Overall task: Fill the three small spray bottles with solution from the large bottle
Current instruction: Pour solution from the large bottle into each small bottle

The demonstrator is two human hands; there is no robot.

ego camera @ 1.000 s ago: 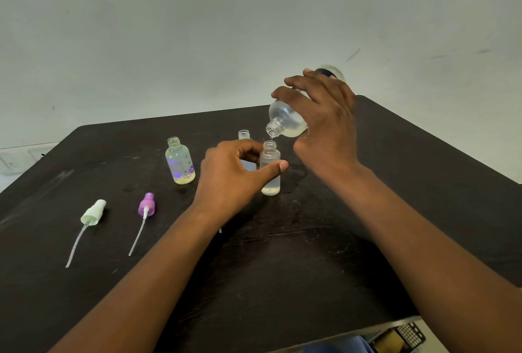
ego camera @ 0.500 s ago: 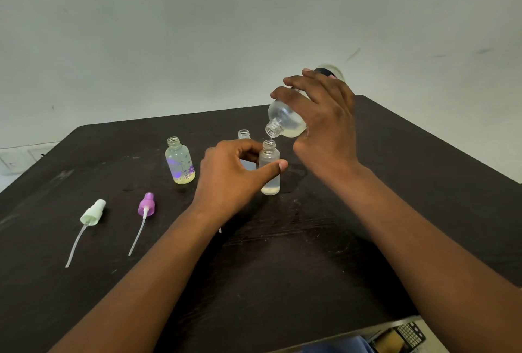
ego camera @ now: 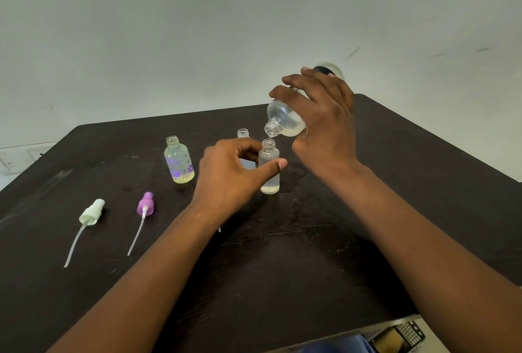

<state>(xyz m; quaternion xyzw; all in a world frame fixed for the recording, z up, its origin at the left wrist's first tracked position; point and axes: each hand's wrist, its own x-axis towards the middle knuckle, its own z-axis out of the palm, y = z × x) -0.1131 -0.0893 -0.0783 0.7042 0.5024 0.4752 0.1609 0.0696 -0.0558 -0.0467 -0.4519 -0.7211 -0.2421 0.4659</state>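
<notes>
Head view: right hand [ego camera: 324, 124] grips large bottle [ego camera: 285, 122] tilted, mouth just above frosted small bottle [ego camera: 269, 167] at frame center, pinched upright by left hand [ego camera: 231, 177] on tabletop [ego camera: 310, 254] (two other small bottles stand open nearby).

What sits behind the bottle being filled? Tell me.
Behind the frosted bottle stands another small open bottle; only its neck shows. The left hand covers its body, so its fill level is unseen.
</notes>
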